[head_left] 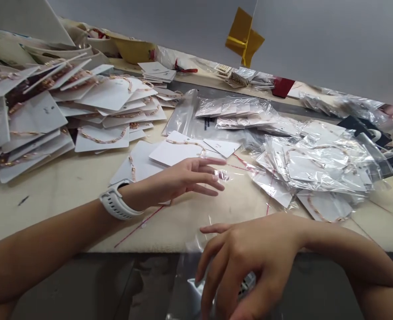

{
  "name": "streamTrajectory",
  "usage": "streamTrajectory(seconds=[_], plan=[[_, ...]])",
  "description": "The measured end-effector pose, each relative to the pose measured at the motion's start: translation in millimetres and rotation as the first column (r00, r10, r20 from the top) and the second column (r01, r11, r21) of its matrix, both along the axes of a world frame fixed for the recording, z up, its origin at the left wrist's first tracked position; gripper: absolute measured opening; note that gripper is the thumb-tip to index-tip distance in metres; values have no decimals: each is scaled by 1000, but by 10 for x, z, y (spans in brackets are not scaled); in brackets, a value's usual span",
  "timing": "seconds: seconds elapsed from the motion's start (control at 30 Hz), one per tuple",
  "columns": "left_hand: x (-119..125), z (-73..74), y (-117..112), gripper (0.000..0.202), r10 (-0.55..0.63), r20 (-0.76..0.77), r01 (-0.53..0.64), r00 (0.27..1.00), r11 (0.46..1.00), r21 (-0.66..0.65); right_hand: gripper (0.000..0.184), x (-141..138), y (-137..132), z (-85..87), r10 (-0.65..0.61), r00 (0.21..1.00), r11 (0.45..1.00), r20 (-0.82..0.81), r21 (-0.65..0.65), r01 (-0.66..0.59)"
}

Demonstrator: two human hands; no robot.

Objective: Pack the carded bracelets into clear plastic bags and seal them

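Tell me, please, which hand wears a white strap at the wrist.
The left hand: a white strap with holes circles its wrist, while the right hand has none.

Left hand (pixel 179 178) outstretched, right hand (pixel 246 255) curled downward

I have a single camera to look through, worn on the person's head. It faces forward and down across the table (pixel 66 218), near enough that both forearms (pixel 59 240) come in from the sides. The right hand (pixel 249 255) looms large at the bottom, closer to my lens than the left hand (pixel 183 178). At the far side, my view ends at a grey panel (pixel 316 44). Below the table's front edge it is dark, so I can't quite tell what it covers there.
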State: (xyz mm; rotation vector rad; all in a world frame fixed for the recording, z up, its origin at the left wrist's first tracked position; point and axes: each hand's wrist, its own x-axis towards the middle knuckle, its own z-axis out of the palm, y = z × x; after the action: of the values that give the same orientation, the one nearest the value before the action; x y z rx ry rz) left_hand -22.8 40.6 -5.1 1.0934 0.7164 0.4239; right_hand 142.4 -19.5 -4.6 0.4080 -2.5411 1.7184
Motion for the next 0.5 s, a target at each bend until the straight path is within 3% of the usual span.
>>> streamTrajectory(seconds=[0.07,0.13,0.23,0.3,0.37,0.43,0.5], plan=[[28,-55,-36,40,-29,-39,29,999,1000,-1,22,28,-4,37,26,998,1000,49,-7,-26],[60,-113,-80,35,-49,-57,48,997,999,-19,25,88,19,125,-31,997,1000,67,0,31],[99,-178,-144,30,-99,-52,100,994,995,11,26,205,125,259,-332,942,942,51,-24,334],[109,-202,-175,23,-106,-49,109,993,992,59,29,266,244,291,-563,824,825,53,-22,565],[104,-214,-196,22,-95,-61,100,994,991,91,27,291,383,270,-723,690,691,33,72,720],[89,-218,-212,29,-83,-97,95,992,987,130,23,268,518,221,-822,568,537,-47,270,799],[73,-217,-226,39,-96,-135,120,986,975,185,21,201,632,178,-866,478,345,-146,518,783]])
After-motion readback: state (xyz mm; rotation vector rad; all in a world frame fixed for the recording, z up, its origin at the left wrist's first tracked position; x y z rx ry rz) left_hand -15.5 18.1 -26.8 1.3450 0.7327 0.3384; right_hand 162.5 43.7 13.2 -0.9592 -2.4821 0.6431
